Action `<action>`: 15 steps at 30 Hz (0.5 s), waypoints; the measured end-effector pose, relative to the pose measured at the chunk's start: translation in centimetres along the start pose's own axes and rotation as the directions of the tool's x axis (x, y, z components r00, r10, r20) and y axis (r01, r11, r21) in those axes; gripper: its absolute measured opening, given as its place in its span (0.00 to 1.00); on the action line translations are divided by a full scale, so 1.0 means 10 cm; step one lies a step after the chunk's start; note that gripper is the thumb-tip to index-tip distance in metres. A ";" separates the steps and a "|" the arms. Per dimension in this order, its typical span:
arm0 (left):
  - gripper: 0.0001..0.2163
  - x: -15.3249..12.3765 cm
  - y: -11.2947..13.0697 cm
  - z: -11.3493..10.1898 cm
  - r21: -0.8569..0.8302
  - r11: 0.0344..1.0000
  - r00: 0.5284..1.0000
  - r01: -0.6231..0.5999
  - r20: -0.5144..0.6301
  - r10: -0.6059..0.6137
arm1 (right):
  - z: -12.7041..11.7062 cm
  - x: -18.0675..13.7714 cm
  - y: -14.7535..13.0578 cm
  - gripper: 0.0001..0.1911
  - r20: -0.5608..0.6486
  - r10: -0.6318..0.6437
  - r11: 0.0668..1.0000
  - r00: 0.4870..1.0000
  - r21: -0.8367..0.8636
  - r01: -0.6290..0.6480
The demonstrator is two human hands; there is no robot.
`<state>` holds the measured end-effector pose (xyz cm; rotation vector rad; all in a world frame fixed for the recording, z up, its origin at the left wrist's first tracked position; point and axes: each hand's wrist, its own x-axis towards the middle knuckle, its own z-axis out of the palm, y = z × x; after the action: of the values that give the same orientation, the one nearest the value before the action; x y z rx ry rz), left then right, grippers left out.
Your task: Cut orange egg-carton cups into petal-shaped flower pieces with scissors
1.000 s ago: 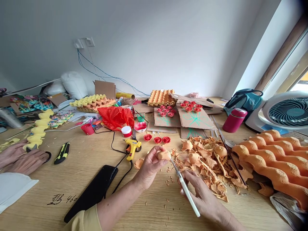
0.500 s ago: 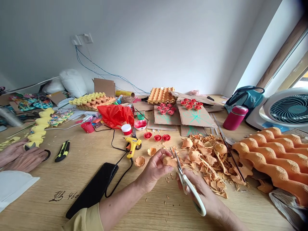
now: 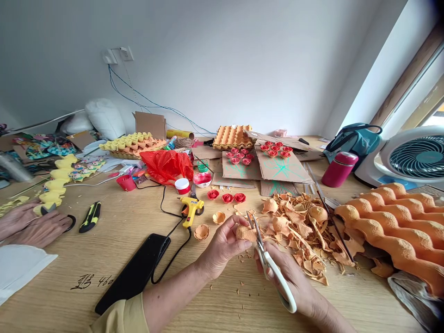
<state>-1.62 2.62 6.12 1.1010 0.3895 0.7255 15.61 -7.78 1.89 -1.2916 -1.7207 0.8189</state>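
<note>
My left hand pinches an orange egg carton cup between thumb and fingers, above the wooden table. In my right hand is a pair of white-handled scissors, its blades slightly parted at the cup's right edge. Two cut orange petal cups lie just left of my left hand. Beyond them sit three red paper roses in a row. A heap of orange carton scraps spreads to the right of the scissors, and small trimmings dot the table below the cup.
A yellow glue gun with its cord and a black phone lie left of my arm. A large orange egg tray stands at right near a pink bottle. At far left, another person's hands hold scissors at a yellow carton strip.
The cup and my left fingers have shifted very slightly to the right against the scissor blades. At the left, the other person's scissors have moved a little.
</note>
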 end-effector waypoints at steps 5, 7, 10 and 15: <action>0.17 -0.01 0.00 0.01 -0.004 1.000 1.000 -0.008 -0.010 0.008 | 0.01 0.01 -0.02 0.27 -0.013 -0.016 1.000 1.000 0.000 0.016; 0.17 -0.02 0.00 0.01 -0.001 1.000 1.000 -0.013 -0.009 0.013 | 0.01 0.01 -0.03 0.27 -0.017 -0.023 1.000 1.000 0.002 0.023; 0.16 -0.03 0.00 0.02 0.009 1.000 1.000 -0.020 -0.012 0.020 | 0.01 0.02 -0.05 0.27 -0.023 -0.029 1.000 0.999 0.001 0.029; 0.17 -0.04 0.01 0.03 0.003 1.000 1.000 -0.014 -0.020 0.014 | 0.02 0.01 -0.04 0.27 -0.027 -0.033 0.999 0.999 0.002 0.033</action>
<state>-1.75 2.15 6.34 1.1010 0.4003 0.7486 15.29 -7.79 2.16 -1.2638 -1.7147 0.7819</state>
